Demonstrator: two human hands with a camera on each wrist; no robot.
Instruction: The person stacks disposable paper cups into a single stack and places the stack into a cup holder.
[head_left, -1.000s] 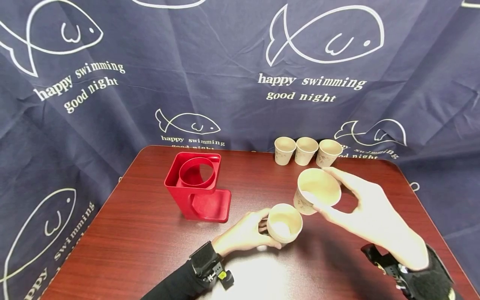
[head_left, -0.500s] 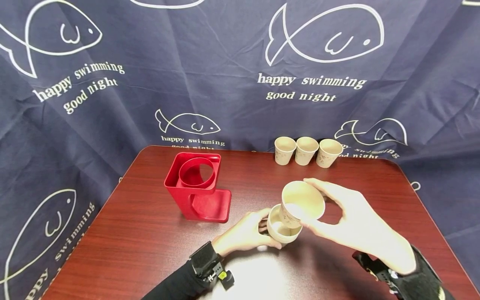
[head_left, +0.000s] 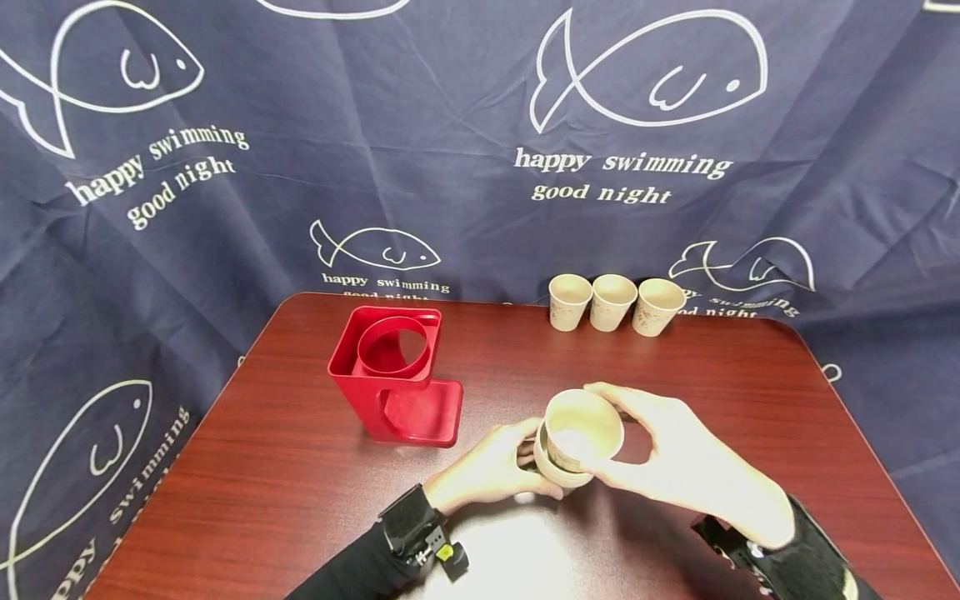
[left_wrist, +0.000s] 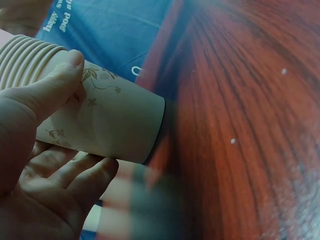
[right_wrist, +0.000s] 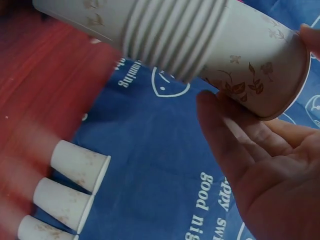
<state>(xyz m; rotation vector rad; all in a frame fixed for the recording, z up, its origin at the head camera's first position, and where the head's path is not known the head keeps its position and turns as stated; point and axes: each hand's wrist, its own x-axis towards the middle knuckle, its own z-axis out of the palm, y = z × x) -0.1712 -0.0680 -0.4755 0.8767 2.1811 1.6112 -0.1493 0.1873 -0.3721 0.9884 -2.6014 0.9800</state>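
A stack of cream paper cups (left_wrist: pixel 112 112) with a brown floral print stands upright in my left hand (head_left: pixel 491 467), whose thumb and fingers curl around its side. Several nested rims (right_wrist: pixel 172 37) show at the top of the stack in the right wrist view. With thumb and fingers, my right hand (head_left: pixel 686 454) grips a single paper cup (right_wrist: pixel 260 62) near its rim. Its lower part sits inside the stack's mouth, so its base is hidden. That cup's inside faces up in the head view.
Three matching paper cups (head_left: pixel 611 304) stand in a row at the table's back right. A red plastic stand (head_left: pixel 367 400) with a round ring on top is at the left. Behind the wooden table (head_left: pixel 247 467) hangs a blue fish-print cloth (head_left: pixel 465 125).
My right hand has moved left and down with its cup, from beside the stack to inside its mouth. My left hand and the stack have stayed put.
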